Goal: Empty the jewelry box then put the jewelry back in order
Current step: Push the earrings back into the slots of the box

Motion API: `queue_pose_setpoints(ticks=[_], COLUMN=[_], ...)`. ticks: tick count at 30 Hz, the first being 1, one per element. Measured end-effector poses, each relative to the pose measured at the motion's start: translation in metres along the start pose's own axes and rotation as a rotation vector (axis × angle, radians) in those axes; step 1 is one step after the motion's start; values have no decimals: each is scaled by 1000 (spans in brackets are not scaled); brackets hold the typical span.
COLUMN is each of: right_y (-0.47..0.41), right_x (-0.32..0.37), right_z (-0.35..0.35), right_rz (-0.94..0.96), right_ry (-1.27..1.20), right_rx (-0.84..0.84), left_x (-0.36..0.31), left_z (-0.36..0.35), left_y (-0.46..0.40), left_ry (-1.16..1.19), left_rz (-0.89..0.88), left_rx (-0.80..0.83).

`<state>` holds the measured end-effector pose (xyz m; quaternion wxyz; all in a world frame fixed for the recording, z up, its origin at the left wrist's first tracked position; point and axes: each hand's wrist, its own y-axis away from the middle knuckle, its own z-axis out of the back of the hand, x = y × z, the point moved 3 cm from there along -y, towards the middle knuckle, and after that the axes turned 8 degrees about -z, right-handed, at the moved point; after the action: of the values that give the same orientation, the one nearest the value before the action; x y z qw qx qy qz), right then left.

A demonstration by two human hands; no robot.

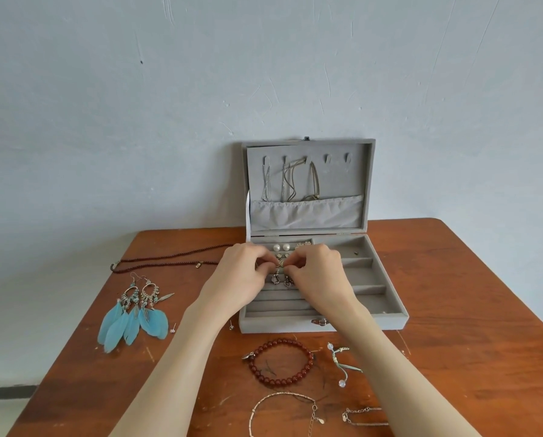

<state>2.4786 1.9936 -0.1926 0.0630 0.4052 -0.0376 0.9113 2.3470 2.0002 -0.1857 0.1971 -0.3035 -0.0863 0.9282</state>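
An open grey jewelry box [323, 323] sits at the centre of the frame on a wooden tabletop [472, 310], its lid leaning against the wall. The refilling looks partly done: chains [284, 181] hang on the lid's hooks, and pearl studs [281, 247] and small earrings fill the ring rolls.

The left hand [241, 275] and right hand [319, 275] meet over those rolls, fingertips pinched together around a small earring [279, 263], too tiny to identify.

Outside the box are blue feather earrings [134, 313] and a dark cord necklace [169, 258] at left, and a red bead bracelet [281, 362] at lower centre. Thin chains at the bottom edge are cut off. The forearms hide part of the box.
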Motion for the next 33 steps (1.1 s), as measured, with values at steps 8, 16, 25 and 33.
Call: queue_pose_setpoints(ticks=[8,16,25,33], right_y=[2,15,16,16], right_x=[2,-3,-5,-6], right_z=[2,8,4,1], right_rz=[24,176,190,208], right_ry=[-5,200,276,262], right_rx=[-4,-49,0,4], left_x=[0,1,2,2], left_z=[-3,-2,-2,-2], left_y=[2,3,2,4], left_ry=[-37,-21,-54,-69], left_rz=[0,-10,-23,-11], left_rx=[37,12,25,44])
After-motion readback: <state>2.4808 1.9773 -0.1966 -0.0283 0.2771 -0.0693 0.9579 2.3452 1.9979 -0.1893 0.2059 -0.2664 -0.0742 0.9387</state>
